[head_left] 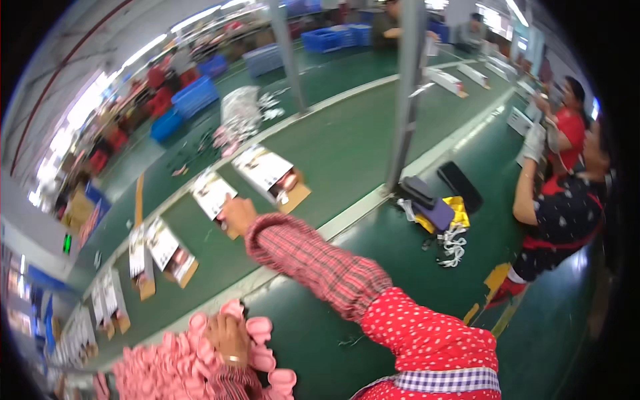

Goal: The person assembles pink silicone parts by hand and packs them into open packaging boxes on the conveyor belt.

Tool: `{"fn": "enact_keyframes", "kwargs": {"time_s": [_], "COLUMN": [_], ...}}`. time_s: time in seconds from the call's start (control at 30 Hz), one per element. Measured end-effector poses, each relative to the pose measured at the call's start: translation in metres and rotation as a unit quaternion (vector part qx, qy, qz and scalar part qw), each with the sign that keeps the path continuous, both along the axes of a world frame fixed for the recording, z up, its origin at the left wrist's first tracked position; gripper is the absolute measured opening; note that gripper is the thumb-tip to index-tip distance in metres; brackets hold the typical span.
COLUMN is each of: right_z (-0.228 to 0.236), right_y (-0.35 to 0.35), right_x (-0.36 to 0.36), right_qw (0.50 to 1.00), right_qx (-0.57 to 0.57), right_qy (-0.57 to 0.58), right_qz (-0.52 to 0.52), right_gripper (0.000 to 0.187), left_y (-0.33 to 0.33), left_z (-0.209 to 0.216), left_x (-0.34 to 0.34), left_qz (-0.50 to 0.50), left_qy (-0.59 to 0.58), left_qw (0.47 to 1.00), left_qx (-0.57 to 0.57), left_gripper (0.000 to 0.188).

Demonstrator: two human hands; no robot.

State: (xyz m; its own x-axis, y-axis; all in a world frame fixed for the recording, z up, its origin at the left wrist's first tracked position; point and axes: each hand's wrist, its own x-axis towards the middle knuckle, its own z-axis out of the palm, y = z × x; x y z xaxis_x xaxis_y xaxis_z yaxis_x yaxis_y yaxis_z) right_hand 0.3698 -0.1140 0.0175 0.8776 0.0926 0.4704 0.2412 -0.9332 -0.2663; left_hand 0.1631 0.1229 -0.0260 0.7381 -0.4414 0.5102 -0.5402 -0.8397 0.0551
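Nearest you, your left hand (229, 335) lies over a heap of glossy, pink, rounded hollow pieces (163, 363); its fingers curve down among them, but you cannot tell from here whether they have closed on one. Your right arm stretches over the green worktop (313, 320) to the green belt (333, 153) beyond. There your right hand (238, 215), fingers bent, is at the near end of a white printed cardboard box (212, 192) with a brown flap; whether it grips the box is hidden.

The step in hand appears to be handling that box while the other hand attends to the pink pieces. The next move seems to call for a light, sure hold at the box's end, keeping it clear of the neighbouring white box (263, 170), which lies just beside it with its brown flap folded out.

Both boxes carry dark print and pictures, too blurred to make out reliably. Farther along on your left, a small green-lit panel (67, 243) is also too small to read.
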Motion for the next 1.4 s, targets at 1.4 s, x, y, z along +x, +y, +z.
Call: {"fn": "enact_keyframes", "kwargs": {"time_s": [1.4], "right_z": [-0.014], "right_y": [0.048], "right_x": [-0.243], "right_qw": [0.908], "right_qx": [0.190], "right_qy": [0.054], "right_qz": [0.369], "right_gripper": [0.016], "left_y": [0.138], "left_z": [0.055], "left_x": [-0.004], "left_qz": [0.082], "left_qy": [0.136], "left_qw": [0.981], "left_qx": [0.107], "left_gripper": [0.032]}}
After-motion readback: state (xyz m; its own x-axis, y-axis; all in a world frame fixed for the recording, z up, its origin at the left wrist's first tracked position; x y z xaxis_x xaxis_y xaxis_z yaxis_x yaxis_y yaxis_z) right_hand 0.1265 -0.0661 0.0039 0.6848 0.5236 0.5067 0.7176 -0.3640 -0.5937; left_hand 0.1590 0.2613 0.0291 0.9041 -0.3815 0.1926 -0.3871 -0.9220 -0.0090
